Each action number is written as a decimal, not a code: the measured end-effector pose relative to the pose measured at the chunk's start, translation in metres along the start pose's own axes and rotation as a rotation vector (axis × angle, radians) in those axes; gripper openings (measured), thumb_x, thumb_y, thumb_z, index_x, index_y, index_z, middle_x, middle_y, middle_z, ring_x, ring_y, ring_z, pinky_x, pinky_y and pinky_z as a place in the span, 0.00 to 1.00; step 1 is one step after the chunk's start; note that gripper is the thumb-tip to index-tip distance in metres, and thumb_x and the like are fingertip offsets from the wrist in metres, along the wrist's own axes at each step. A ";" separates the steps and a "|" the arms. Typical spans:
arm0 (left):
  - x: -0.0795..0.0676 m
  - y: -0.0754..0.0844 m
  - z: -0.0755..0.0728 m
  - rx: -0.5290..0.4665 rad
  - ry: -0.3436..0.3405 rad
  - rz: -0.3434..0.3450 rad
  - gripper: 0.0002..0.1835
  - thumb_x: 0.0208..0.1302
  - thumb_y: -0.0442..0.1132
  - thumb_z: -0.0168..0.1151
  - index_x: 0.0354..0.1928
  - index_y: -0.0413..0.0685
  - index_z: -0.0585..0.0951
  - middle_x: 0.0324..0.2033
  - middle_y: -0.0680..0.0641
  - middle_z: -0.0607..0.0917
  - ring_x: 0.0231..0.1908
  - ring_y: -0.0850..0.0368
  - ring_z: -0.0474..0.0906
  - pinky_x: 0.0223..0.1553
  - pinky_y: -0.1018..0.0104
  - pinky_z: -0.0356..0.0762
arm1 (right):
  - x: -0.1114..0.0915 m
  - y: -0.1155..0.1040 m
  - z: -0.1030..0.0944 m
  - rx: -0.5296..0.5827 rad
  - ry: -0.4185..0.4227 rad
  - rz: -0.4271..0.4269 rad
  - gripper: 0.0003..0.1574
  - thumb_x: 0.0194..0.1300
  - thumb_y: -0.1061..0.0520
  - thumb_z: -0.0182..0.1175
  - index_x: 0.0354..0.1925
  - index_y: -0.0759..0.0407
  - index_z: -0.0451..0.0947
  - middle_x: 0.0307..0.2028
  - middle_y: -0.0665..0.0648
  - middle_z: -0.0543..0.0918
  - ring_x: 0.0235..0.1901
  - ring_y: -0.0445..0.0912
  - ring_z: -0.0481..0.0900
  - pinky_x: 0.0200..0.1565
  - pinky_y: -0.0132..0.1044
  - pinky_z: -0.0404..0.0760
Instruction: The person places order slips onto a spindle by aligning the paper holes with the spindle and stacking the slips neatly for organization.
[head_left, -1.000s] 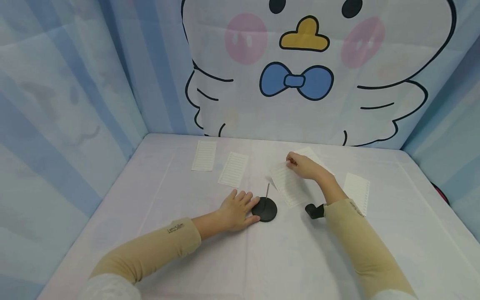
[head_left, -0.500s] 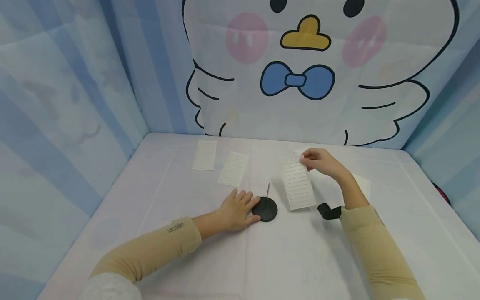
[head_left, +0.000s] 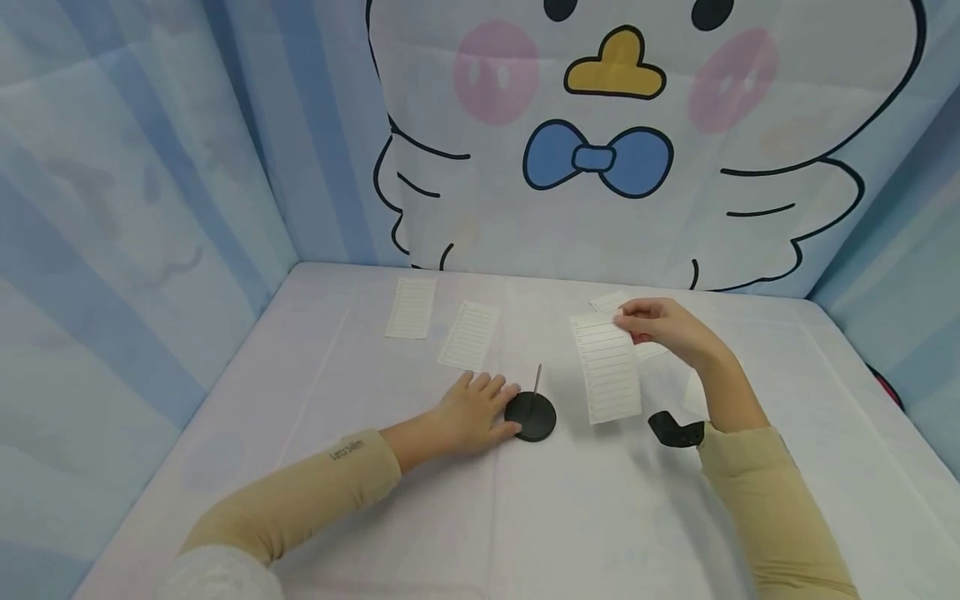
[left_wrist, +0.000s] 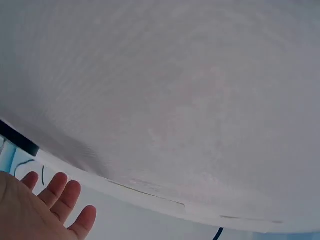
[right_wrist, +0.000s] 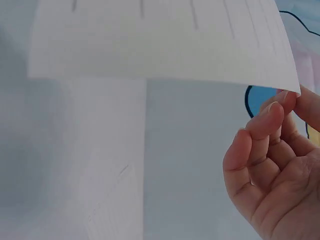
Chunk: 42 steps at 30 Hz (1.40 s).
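Note:
A paper spike, a black round base (head_left: 530, 418) with a thin upright metal pin (head_left: 537, 379), stands mid-table in the head view. My left hand (head_left: 472, 415) rests at the base's left edge, fingers spread and straight. In the left wrist view its fingers (left_wrist: 66, 200) appear low left, near the base's dark edge (left_wrist: 20, 139). To the right of the spike, my right hand (head_left: 670, 329) pinches a lined paper slip (head_left: 609, 371) by its upper right corner, holding it raised. The right wrist view has the slip (right_wrist: 150, 50) hanging across the top, its corner between thumb and finger.
Two lined slips lie at back left, one farther (head_left: 410, 308) and one nearer (head_left: 469, 335). Another slip (head_left: 606, 301) pokes out behind the raised one. A further slip (head_left: 695, 396) is mostly covered by my right forearm. A printed curtain (head_left: 465, 217) closes off the table's back.
My right hand has lifted the slip from the table and shifted it rightward, turning its lined face toward the head camera. My left hand has stayed at the spike's base.

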<state>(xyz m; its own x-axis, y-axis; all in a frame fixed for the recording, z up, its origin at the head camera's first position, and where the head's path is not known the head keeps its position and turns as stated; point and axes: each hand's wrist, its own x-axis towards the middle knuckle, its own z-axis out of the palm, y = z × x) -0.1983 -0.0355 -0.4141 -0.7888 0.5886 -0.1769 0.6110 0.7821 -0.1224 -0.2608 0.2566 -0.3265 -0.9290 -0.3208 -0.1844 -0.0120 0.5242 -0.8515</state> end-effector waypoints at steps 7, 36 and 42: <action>0.004 -0.024 -0.030 -0.488 0.231 -0.030 0.26 0.68 0.54 0.45 0.61 0.47 0.65 0.52 0.45 0.73 0.51 0.50 0.69 0.52 0.53 0.65 | -0.010 -0.015 0.003 0.038 -0.041 -0.068 0.19 0.65 0.54 0.55 0.44 0.69 0.69 0.32 0.50 0.79 0.30 0.42 0.77 0.39 0.34 0.76; 0.004 -0.028 -0.092 -1.440 0.223 -0.035 0.09 0.59 0.39 0.60 0.34 0.38 0.82 0.23 0.48 0.82 0.23 0.57 0.76 0.26 0.69 0.73 | -0.016 -0.049 0.039 0.024 -0.151 -0.151 0.13 0.64 0.59 0.56 0.40 0.69 0.71 0.30 0.55 0.78 0.29 0.45 0.76 0.37 0.36 0.76; 0.004 -0.025 -0.092 -1.457 0.230 -0.020 0.08 0.59 0.36 0.60 0.34 0.37 0.81 0.23 0.47 0.82 0.22 0.58 0.76 0.25 0.70 0.72 | -0.020 -0.046 0.042 0.057 -0.157 -0.155 0.15 0.65 0.57 0.54 0.42 0.70 0.69 0.32 0.56 0.79 0.30 0.45 0.77 0.38 0.36 0.76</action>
<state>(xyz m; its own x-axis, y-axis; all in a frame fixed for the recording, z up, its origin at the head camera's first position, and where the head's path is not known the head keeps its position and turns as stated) -0.2233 -0.0341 -0.3217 -0.8741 0.4855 -0.0147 0.1055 0.2193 0.9699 -0.2259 0.2064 -0.3041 -0.8489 -0.5148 -0.1198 -0.1248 0.4153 -0.9011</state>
